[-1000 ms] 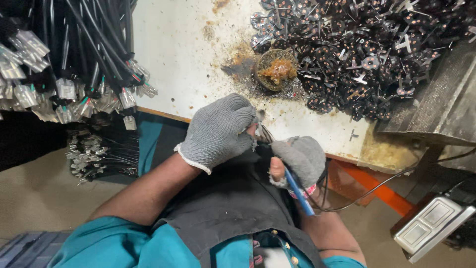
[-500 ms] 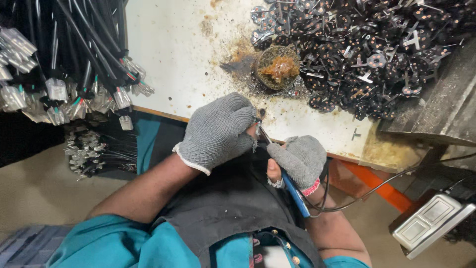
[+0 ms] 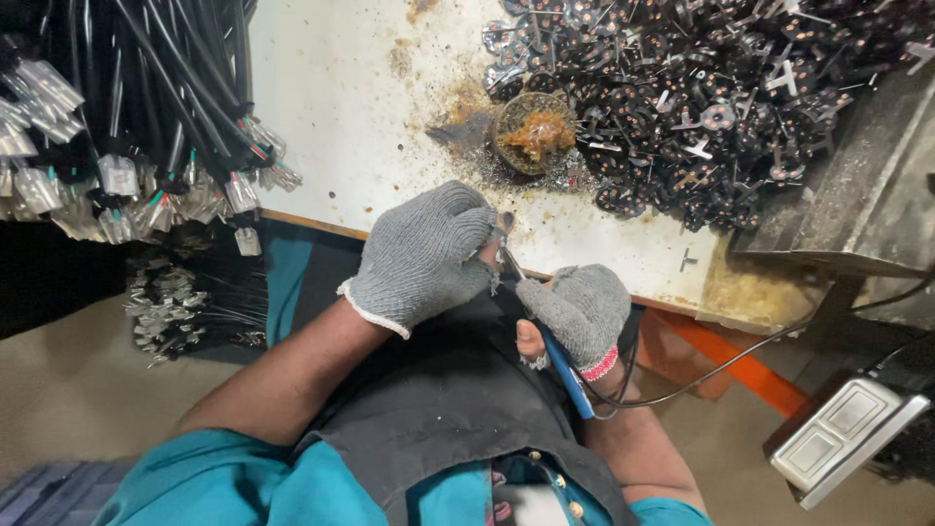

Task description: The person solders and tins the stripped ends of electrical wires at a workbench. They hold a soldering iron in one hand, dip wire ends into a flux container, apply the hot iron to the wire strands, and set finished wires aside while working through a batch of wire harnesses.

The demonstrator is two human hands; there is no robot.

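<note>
Left hand: one left hand (image 3: 424, 255) in a grey knitted glove is curling shut over a small metal part (image 3: 504, 226) at the table's near edge; only a sliver of the part is showing past the fingers.
Right hand: one right hand (image 3: 581, 314), also in a grey glove with a red-and-white cuff, is gripping a soldering iron (image 3: 557, 362) by its blue handle.
Soldering iron: one, its thin metal tip is slanting up and meeting the part under the left hand's fingers; a black cord (image 3: 740, 356) is running from the handle off to the right.
Where the work is sitting: the part and tip are hovering just in front of the table (image 3: 341, 117), over the person's dark apron (image 3: 438, 409).
Flux pot: one small round tin (image 3: 534, 132) holding amber paste is sitting on the stained white table, just beyond the hands.
Metal parts: one large heap of dark pronged pieces (image 3: 721, 88), too many to count, is lying to the right of the tin and touching it.
Cables: one thick bundle of black cables (image 3: 127, 107) with bare metal ends is hanging over the table's left side; a second, smaller cluster (image 3: 185, 302) is lying below it.
Pedal: one grey foot switch (image 3: 842, 429) is resting on the floor at lower right.
</note>
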